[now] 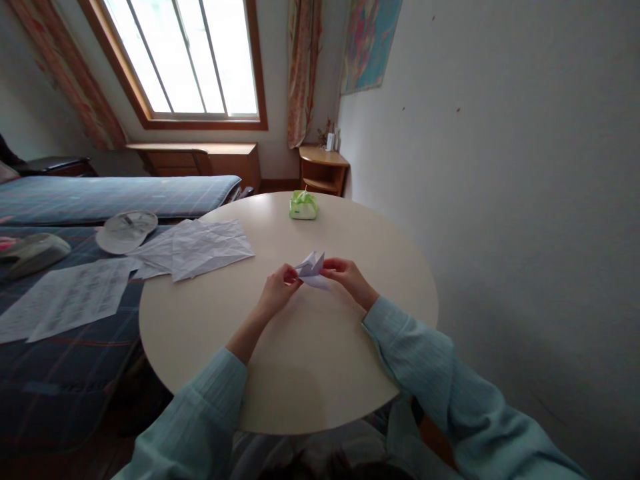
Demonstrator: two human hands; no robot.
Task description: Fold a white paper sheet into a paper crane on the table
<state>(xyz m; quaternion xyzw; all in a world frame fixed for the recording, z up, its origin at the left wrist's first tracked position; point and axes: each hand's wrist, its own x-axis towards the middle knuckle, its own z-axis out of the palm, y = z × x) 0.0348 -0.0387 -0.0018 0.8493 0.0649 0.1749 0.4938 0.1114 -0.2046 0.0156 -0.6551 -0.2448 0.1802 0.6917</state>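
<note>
A small folded paper figure (311, 265), white with pointed flaps standing up, is held between my two hands above the middle of the round table (300, 373). My left hand (281, 288) pinches its left side between thumb and fingers. On the opposite side, my right hand (347, 277) grips the right edge in the same kind of pinch. Below the flaps a paler part of the paper spreads out near the tabletop; whether it touches the table I cannot tell. My fingertips partly cover the edges of the paper.
Creased white paper sheets (213, 248) lie over the table's left edge. Beyond the paper figure stands a green tissue pack (303, 205). A bed with a plaid cover (115, 200) is at the left, bearing a pale cap (127, 232) and printed sheets (75, 297). A wall (525, 200) rises at the right.
</note>
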